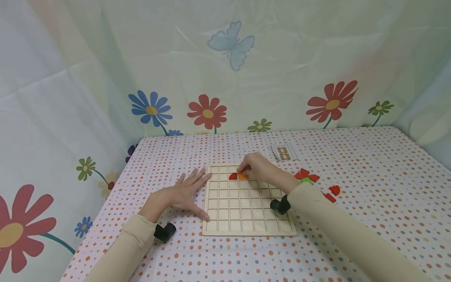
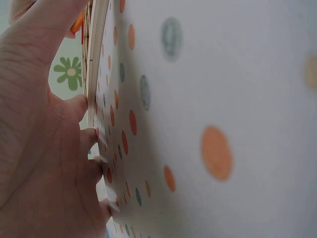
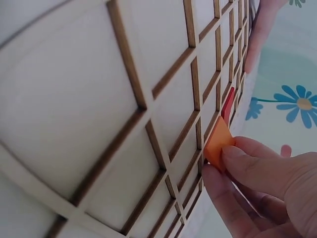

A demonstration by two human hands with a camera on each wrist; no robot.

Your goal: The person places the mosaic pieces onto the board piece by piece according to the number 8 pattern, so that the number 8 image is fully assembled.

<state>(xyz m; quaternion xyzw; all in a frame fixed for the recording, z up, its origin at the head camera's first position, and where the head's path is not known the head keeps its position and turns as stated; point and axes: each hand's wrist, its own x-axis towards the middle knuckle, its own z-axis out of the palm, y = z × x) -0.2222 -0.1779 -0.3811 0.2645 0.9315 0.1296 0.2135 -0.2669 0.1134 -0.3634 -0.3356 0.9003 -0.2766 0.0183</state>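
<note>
A wooden grid board [image 1: 249, 233] lies flat on the table. My right hand [image 1: 258, 167] pinches an orange tile [image 3: 217, 145] between thumb and fingers, over a cell in the board's upper part. In the right wrist view the tile tilts against the grid strips. Just left of it, a red quarter-round piece [image 1: 233, 176] sits in a neighbouring cell. My left hand [image 1: 184, 195] spreads its fingers along the board's left edge, thumb and a fingertip touching the rim. The right hand hides some cells of the upper rows.
Several red pieces and a green piece [image 1: 307, 180] lie loose right of the board, partly behind the right forearm. Two more red pieces [image 1: 334, 190] lie further right. A pattern card [image 1: 284, 152] rests behind the board. A flowered curtain [image 1: 282, 78] hangs behind the dotted tablecloth [image 1: 380, 188].
</note>
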